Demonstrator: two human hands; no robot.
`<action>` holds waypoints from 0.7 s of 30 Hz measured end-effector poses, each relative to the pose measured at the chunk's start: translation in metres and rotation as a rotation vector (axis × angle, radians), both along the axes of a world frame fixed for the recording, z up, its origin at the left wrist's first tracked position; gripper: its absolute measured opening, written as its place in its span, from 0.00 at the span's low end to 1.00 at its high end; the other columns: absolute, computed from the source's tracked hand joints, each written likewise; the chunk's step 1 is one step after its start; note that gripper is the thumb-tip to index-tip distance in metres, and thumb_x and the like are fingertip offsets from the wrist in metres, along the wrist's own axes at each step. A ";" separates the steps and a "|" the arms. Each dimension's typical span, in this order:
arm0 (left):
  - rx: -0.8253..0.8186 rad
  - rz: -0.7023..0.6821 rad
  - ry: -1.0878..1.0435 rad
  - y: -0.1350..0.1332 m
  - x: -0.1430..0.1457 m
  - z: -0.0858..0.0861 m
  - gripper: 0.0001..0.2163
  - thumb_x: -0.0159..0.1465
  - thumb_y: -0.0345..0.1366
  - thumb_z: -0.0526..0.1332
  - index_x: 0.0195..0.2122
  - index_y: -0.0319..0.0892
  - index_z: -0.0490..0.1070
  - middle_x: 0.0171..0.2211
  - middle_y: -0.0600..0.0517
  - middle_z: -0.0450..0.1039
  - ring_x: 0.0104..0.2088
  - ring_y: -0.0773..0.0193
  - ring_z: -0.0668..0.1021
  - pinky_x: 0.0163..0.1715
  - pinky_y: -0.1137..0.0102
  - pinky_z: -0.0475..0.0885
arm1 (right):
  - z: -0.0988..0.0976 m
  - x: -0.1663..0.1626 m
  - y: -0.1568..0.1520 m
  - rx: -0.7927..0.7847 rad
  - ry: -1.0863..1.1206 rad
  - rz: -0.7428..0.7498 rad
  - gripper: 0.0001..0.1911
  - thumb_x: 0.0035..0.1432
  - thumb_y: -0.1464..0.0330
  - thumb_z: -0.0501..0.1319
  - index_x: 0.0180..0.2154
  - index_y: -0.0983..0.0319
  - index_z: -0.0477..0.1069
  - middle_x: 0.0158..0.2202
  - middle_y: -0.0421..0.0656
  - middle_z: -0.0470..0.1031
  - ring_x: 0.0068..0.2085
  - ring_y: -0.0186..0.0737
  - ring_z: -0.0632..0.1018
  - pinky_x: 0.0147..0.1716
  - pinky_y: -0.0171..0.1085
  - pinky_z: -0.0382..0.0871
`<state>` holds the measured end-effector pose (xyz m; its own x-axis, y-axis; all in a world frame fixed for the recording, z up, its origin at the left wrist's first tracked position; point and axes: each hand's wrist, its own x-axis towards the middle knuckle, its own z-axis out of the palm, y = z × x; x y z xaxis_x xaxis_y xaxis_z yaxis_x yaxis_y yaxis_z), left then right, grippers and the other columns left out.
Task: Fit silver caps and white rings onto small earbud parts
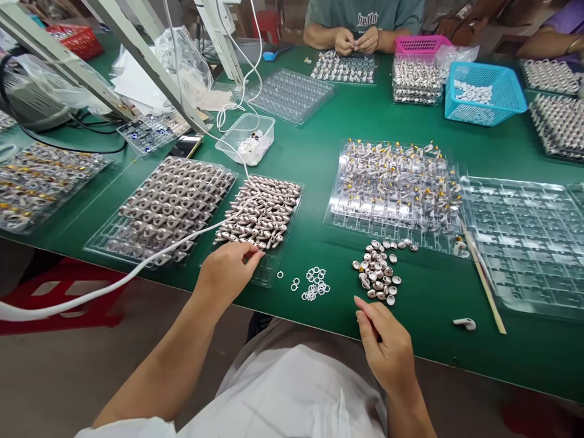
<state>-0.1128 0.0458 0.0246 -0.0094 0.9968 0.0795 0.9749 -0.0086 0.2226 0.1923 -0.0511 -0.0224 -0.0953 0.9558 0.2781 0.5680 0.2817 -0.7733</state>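
Note:
My left hand (pixel 228 267) reaches to the near edge of a clear tray (pixel 269 277) heaped with small grey earbud-shaped parts (pixel 262 210); its fingertips are pinched together at one of them. My right hand (pixel 385 347) rests on the green table (pixel 319 158) with fingers curled, just below a small pile of shiny round caps (pixel 378 274). What the curled fingers hold, if anything, is hidden. A scatter of small white rings (pixel 314 283) lies between the two hands. One white earbud piece (pixel 465 323) lies alone to the right.
Trays of parts cover the table: a filled one (pixel 168 207) at left, a stacked one (pixel 396 182) in the middle, an empty clear one (pixel 524 237) at right. A wooden stick (pixel 483 283), a blue basket (pixel 483 91) and a white cable (pixel 137 267) lie about. Another person's hands (pixel 356 41) work opposite.

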 end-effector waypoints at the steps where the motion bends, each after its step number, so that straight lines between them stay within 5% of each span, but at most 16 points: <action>1: 0.013 0.000 0.005 0.000 -0.001 -0.001 0.07 0.62 0.39 0.61 0.31 0.44 0.77 0.30 0.51 0.81 0.31 0.57 0.80 0.29 0.68 0.69 | -0.001 0.001 0.000 -0.004 0.000 0.004 0.18 0.63 0.76 0.55 0.53 0.59 0.71 0.31 0.43 0.73 0.28 0.39 0.75 0.27 0.39 0.72; 10: 0.151 -0.013 -0.074 -0.012 0.005 -0.004 0.08 0.63 0.43 0.63 0.38 0.44 0.74 0.32 0.50 0.78 0.31 0.58 0.79 0.32 0.67 0.72 | 0.005 -0.006 -0.001 0.006 0.020 -0.027 0.15 0.64 0.75 0.56 0.50 0.62 0.73 0.31 0.43 0.74 0.31 0.36 0.75 0.30 0.35 0.71; 16: 0.185 -0.397 -0.480 -0.032 0.051 -0.003 0.05 0.65 0.37 0.62 0.41 0.47 0.73 0.31 0.54 0.76 0.28 0.65 0.77 0.30 0.71 0.73 | 0.016 0.020 -0.010 0.057 0.029 -0.357 0.05 0.61 0.72 0.61 0.31 0.61 0.71 0.28 0.40 0.70 0.29 0.34 0.72 0.28 0.34 0.67; 18: 0.146 -0.505 -0.576 -0.036 0.064 -0.006 0.04 0.65 0.34 0.62 0.41 0.46 0.73 0.31 0.54 0.76 0.28 0.67 0.77 0.29 0.72 0.73 | 0.017 0.033 -0.011 0.081 -0.078 -0.472 0.05 0.59 0.72 0.63 0.30 0.61 0.70 0.30 0.40 0.70 0.30 0.35 0.71 0.30 0.35 0.66; 21: 0.096 -0.639 -0.649 -0.037 0.082 -0.012 0.04 0.65 0.31 0.61 0.41 0.43 0.73 0.31 0.53 0.76 0.28 0.67 0.77 0.31 0.72 0.73 | 0.018 0.044 -0.008 0.028 -0.165 -0.438 0.03 0.60 0.71 0.62 0.38 0.61 0.71 0.36 0.43 0.72 0.34 0.36 0.73 0.33 0.37 0.68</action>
